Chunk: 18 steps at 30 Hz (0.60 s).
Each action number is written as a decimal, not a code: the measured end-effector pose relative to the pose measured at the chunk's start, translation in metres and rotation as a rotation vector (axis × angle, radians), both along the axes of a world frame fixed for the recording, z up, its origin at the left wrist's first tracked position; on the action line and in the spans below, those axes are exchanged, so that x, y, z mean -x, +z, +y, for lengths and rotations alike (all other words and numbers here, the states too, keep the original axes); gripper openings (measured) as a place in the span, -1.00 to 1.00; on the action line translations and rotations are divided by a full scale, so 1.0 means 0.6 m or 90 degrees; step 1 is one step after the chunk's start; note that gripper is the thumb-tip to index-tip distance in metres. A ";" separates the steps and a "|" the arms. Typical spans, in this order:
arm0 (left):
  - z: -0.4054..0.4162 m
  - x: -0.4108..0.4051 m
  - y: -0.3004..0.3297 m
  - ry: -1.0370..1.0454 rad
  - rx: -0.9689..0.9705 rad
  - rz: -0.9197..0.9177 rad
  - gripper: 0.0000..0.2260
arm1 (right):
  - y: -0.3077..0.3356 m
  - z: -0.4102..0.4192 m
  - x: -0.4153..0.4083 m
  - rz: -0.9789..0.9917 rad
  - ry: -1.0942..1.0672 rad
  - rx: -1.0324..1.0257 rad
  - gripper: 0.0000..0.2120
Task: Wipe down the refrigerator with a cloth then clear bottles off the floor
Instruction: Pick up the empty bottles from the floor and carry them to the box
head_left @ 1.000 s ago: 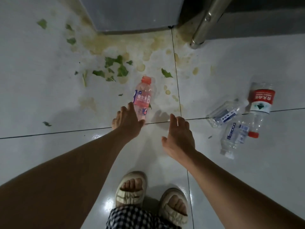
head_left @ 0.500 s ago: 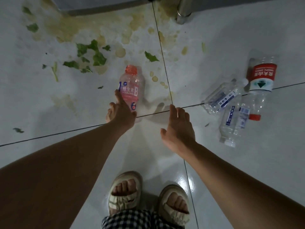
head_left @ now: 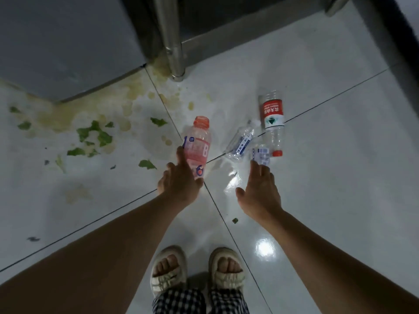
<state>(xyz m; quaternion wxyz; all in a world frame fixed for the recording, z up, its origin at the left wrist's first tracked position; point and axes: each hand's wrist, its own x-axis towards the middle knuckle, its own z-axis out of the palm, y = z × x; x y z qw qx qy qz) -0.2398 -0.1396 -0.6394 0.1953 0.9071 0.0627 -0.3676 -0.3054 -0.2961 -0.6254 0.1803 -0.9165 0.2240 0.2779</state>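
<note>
Shifted rightward toward three crinkled clear bottles [head_left: 241,142] at centre frame, the right hand [head_left: 260,191] stays released, while the left hand [head_left: 180,183] grasps the smooth pink vitamin bottle [head_left: 196,147] on the glossy tiled floor [head_left: 328,177].

The pink-labelled clear plastic bottle with an orange cap [head_left: 197,148] shows a large white "B"; the other bottles' label print beside it is too blurred to read.
</note>
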 end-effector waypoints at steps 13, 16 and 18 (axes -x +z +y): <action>-0.130 0.051 -0.098 -0.068 0.003 -0.026 -0.18 | -0.167 -0.134 0.038 0.030 -0.098 0.010 -0.19; -0.136 0.049 -0.130 -0.067 -0.014 -0.052 -0.18 | -0.214 -0.139 0.032 0.018 -0.113 0.012 -0.13; -0.136 0.046 -0.148 -0.063 -0.022 -0.072 -0.19 | -0.239 -0.139 0.027 -0.003 -0.131 0.013 -0.10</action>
